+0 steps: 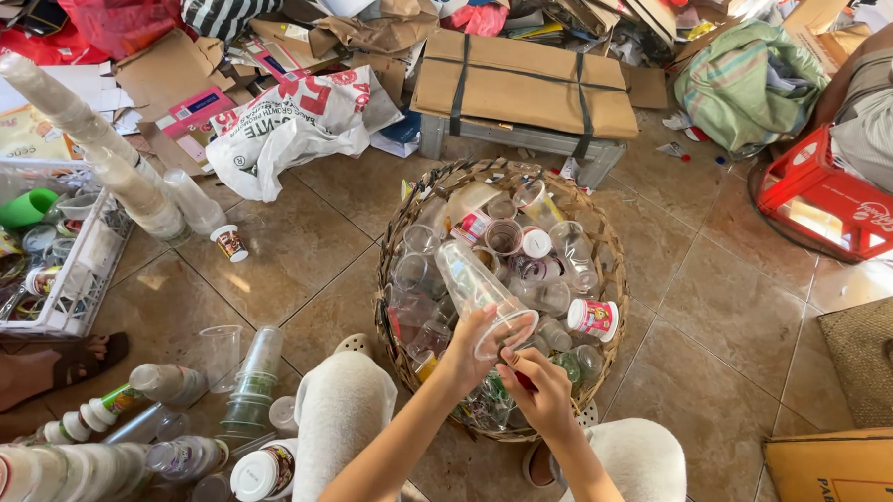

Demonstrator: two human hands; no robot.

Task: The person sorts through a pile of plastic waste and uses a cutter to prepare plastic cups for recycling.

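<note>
From the head camera, looking straight down: the person sits over a round woven basket (611, 249) heaped with clear plastic cups. The left hand (466, 349) is wrapped around the lower end of a clear plastic cup (475, 294), held tilted with its mouth toward the body, just above the basket's 6 o'clock rim. The right hand (541, 391) sits just beside that mouth at about 4 o'clock from it, fingers pinched narrow on something small at the rim; I cannot tell what, it is hidden by the fingers.

To my eye the work at the rim goes best with the left grip kept low on the cup, so the thin wall does not buckle, and with the pull made along the rim rather than across it.

At 9 o'clock from the basket, a short stack of clear cups (251, 385) stands on the tile floor (731, 310). A long nested column of cups (104, 140) leans at 10 o'clock, beside a white wire crate (90, 268). A red crate (829, 200) sits at 2 o'clock.
</note>
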